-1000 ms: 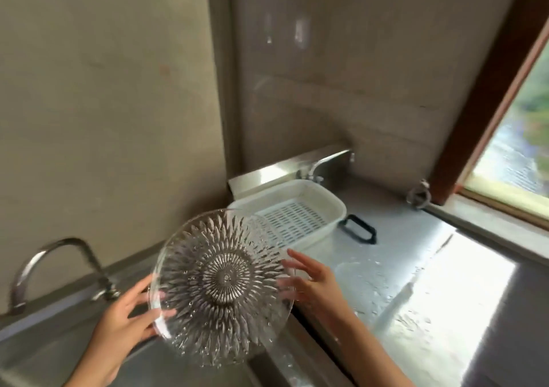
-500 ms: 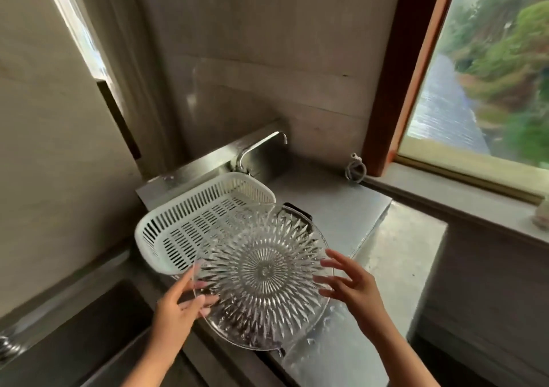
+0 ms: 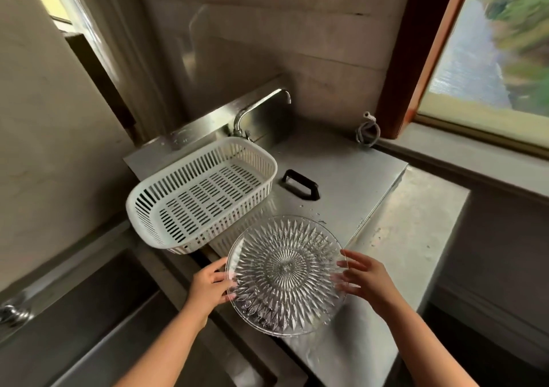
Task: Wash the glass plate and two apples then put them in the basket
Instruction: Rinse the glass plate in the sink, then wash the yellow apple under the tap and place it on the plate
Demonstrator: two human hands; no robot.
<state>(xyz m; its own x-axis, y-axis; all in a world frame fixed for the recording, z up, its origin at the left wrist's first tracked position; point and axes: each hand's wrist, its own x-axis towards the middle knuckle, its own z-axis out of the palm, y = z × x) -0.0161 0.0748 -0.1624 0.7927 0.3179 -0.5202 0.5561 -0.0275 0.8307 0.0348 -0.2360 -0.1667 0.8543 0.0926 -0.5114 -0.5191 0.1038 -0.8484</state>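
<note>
**Head view: cut-glass plate held in both hands beside the white basket**

The head camera looks down on a round, clear glass plate (image 3: 286, 273) with a cut starburst pattern, held in the air between two bare hands over the near edge of a wet stainless-steel counter (image 3: 395, 238). The left hand (image 3: 209, 287) grips the plate's left rim, thumb on the upper face and fingers curled beneath the edge. The right hand (image 3: 367, 281) meets the right rim with its fingers spread; their tips show through the glass, so they lie under or against the edge, though how firmly they press cannot be told. The plate is tilted slightly, with its near rim lower.

Just behind and to the left of the plate sits a white slotted rectangular plastic basket (image 3: 196, 196) with rounded corners. The plate's far rim is close to the basket's near corner but not inside it. The basket rests at the counter's left end, with its near-left part overhanging a dark steel sink basin (image 3: 89, 312).

Behind the basket, a chrome tap (image 3: 258, 108) rises from the steel backsplash. A black handle (image 3: 300, 188) lies flat on the counter just right of the basket. A small grey loop of cord (image 3: 367, 129) rests near the reddish-brown wooden window frame (image 3: 416, 45). Water droplets dot the counter around the plate.
</note>
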